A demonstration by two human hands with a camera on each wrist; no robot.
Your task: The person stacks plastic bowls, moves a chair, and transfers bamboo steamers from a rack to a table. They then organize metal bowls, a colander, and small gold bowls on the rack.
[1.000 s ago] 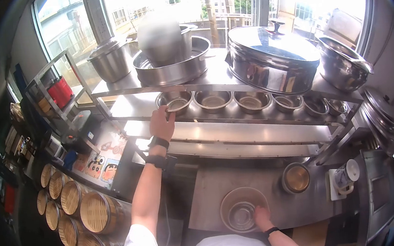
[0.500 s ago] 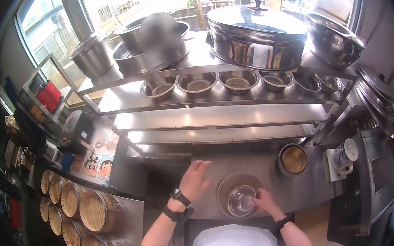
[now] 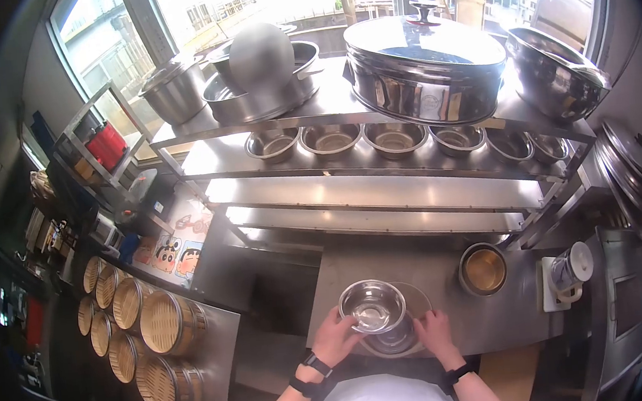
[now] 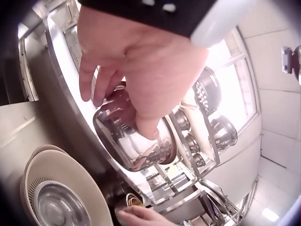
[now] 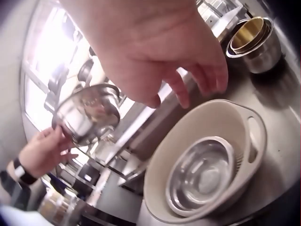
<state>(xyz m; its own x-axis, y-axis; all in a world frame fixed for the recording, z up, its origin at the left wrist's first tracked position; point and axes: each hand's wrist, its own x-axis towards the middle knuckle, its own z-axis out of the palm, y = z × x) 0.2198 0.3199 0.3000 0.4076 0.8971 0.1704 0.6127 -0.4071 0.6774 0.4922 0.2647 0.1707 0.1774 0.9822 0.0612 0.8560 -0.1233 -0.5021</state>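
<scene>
My left hand point(image 3: 336, 338) grips a shiny metal bowl point(image 3: 372, 306), thumb on its outer wall in the left wrist view. The bowl is raised over the left part of a beige plastic basket point(image 5: 188, 127) with slotted sides and a handle hole. Inside the basket lies another metal bowl point(image 5: 202, 179), partly hidden by the raised one in the head view. Above the basket, my right hand point(image 5: 160, 52) holds nothing, its fingers loosely bent and apart from the rim in the right wrist view.
Metal bowls point(image 3: 396, 139) stand in a row on the shelf ahead, under large pots point(image 3: 426, 74). Right of the basket are nested pots point(image 3: 483, 269) and a white jug point(image 3: 571, 265) on a white base. Bamboo steamers point(image 3: 164, 321) are stacked on the left counter.
My left hand has come down from the leftmost shelf bowl, empty at first, and now holds a metal bowl over the basket. My right hand has left the bowls in the basket.
</scene>
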